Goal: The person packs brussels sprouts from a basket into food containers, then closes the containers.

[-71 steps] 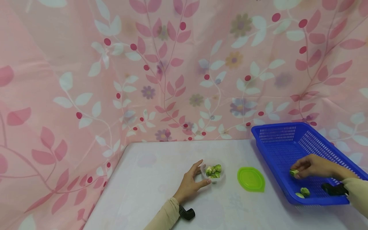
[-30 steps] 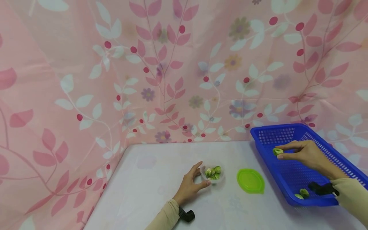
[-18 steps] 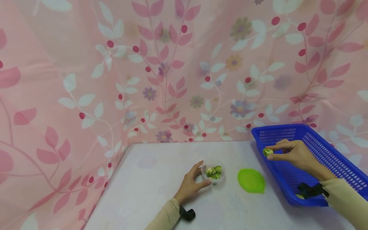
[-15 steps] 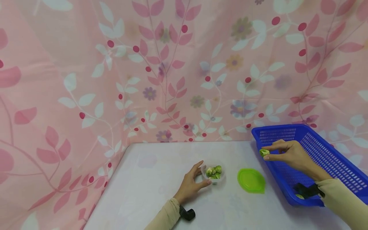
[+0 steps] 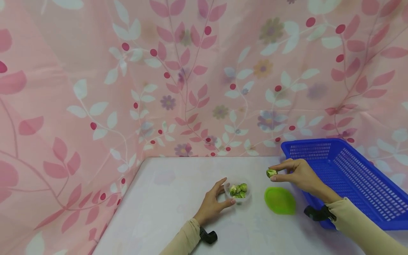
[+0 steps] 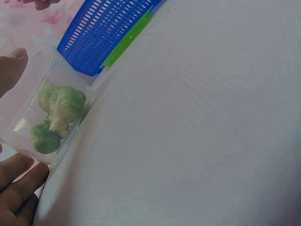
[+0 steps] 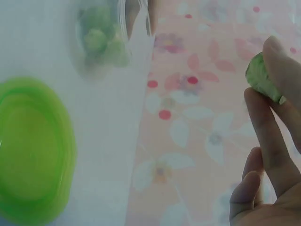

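Observation:
My right hand (image 5: 301, 174) pinches a Brussels sprout (image 5: 271, 173) between thumb and fingertips, in the air above the far end of the green lid (image 5: 279, 201). The right wrist view shows the same sprout (image 7: 262, 77) from close by. My left hand (image 5: 211, 203) holds a clear plastic container (image 5: 247, 198), thumb on the near side and fingers round the far left side. Several Brussels sprouts (image 5: 238, 190) lie inside it. In the left wrist view the container (image 6: 21, 113) stands on the table between thumb and fingers, with sprouts (image 6: 67, 106) at its bottom.
A blue perforated plastic basket (image 5: 338, 184) stands at the right of the white table (image 5: 153, 219); my right forearm covers its near left corner. The lid lies flat between container and basket. A pink floral curtain (image 5: 191, 88) hangs behind the table.
My right hand has lifted a Brussels sprout out of the basket and carried it left, past the basket's side, to above the lid. The left hand stays at the container.

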A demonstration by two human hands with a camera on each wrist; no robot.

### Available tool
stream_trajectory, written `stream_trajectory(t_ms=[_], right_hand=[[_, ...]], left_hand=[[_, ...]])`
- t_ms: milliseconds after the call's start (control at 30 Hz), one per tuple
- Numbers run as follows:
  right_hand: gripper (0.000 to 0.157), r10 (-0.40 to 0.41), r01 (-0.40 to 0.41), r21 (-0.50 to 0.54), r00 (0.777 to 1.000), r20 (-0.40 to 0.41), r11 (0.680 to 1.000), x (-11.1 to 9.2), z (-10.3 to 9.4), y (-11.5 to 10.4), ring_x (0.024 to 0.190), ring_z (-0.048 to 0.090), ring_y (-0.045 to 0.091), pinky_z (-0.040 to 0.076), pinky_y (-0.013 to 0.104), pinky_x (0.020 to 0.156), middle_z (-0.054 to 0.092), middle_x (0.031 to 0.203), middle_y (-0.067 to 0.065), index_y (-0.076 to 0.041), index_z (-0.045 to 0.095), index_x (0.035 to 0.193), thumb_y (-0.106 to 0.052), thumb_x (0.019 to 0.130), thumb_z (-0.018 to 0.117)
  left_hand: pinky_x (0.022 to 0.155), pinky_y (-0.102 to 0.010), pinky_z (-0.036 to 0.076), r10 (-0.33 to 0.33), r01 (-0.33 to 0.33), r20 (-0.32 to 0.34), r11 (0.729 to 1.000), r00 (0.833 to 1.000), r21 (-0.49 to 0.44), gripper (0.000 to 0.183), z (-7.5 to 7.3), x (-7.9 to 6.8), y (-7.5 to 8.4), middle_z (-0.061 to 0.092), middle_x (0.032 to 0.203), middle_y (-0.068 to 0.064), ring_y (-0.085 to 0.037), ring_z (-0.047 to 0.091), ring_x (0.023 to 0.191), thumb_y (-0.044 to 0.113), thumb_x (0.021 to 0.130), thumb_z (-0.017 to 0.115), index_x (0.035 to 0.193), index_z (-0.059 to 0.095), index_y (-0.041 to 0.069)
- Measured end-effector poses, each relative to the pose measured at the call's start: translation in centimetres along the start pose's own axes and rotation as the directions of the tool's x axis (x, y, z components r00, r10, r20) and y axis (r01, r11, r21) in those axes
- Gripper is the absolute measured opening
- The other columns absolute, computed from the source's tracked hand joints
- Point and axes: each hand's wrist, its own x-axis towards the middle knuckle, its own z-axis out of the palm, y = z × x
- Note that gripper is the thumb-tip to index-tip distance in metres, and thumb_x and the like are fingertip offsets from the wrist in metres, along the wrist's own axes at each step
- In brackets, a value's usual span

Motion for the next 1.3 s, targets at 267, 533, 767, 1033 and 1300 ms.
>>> stream_trajectory(t_ms=[267, 533, 767, 1033, 1300], right_hand=[[0.027, -0.044, 0.045, -0.023, 0.999, 0.021, 0.999, 1.0, 3.2, -0.6, 0.084, 0.059, 0.011, 0.045, 0.026, 0.069, 0.081, 0.104, -0.004, -0.026, 0.086, 0.109, -0.032, 0.084, 0.092], [0.027, -0.036, 0.035, 0.019, 0.998, 0.053, 0.999, 2.1, 6.2, -0.4, 0.103, 0.064, 0.010, 0.047, 0.028, 0.081, 0.081, 0.107, -0.006, -0.026, 0.085, 0.109, -0.032, 0.084, 0.092], [0.027, -0.030, 0.029, 0.039, 0.999, 0.045, 0.999, 2.8, 8.0, 0.0, 0.106, 0.064, 0.017, 0.046, 0.030, 0.083, 0.081, 0.107, -0.007, -0.027, 0.085, 0.108, -0.030, 0.083, 0.093], [0.027, -0.022, 0.022, 0.019, 0.999, 0.033, 1.000, 3.2, 9.9, 1.1, 0.107, 0.063, 0.020, 0.043, 0.031, 0.080, 0.081, 0.106, -0.007, -0.025, 0.084, 0.107, -0.030, 0.083, 0.093], [0.025, -0.092, 0.091, -0.047, 0.995, -0.021, 0.995, 4.0, 12.3, 2.3, 0.099, 0.060, 0.018, 0.038, 0.034, 0.079, 0.082, 0.099, -0.007, -0.025, 0.085, 0.101, -0.025, 0.078, 0.097]], left_hand=[[0.119, -0.045, 0.046, 0.006, -0.006, 0.003, 1.000, 1.000, -0.012, 0.090, 0.0, 0.0, -0.1, 0.062, 0.153, -0.010, -0.026, 0.062, 0.139, 0.039, 0.094, 0.083, 0.167, 0.034, 0.018], [0.119, -0.045, 0.046, 0.003, -0.003, 0.008, 1.000, 1.000, -0.013, 0.089, 0.3, 0.1, -0.1, 0.062, 0.152, -0.011, -0.027, 0.062, 0.138, 0.038, 0.095, 0.082, 0.167, 0.034, 0.017], [0.119, -0.048, 0.046, 0.007, -0.007, 0.006, 1.000, 1.000, -0.006, 0.089, 0.2, 0.1, 0.1, 0.063, 0.152, -0.011, -0.026, 0.062, 0.139, 0.039, 0.095, 0.082, 0.167, 0.033, 0.017], [0.119, -0.050, 0.046, 0.002, -0.001, 0.009, 1.000, 1.000, -0.011, 0.089, 0.1, 0.2, 0.0, 0.062, 0.152, -0.012, -0.027, 0.061, 0.140, 0.039, 0.095, 0.082, 0.167, 0.033, 0.017], [0.119, -0.046, 0.045, 0.016, -0.016, -0.001, 1.000, 1.000, -0.008, 0.089, 0.1, 0.2, -0.3, 0.063, 0.151, -0.011, -0.025, 0.062, 0.139, 0.038, 0.094, 0.083, 0.166, 0.034, 0.017]])
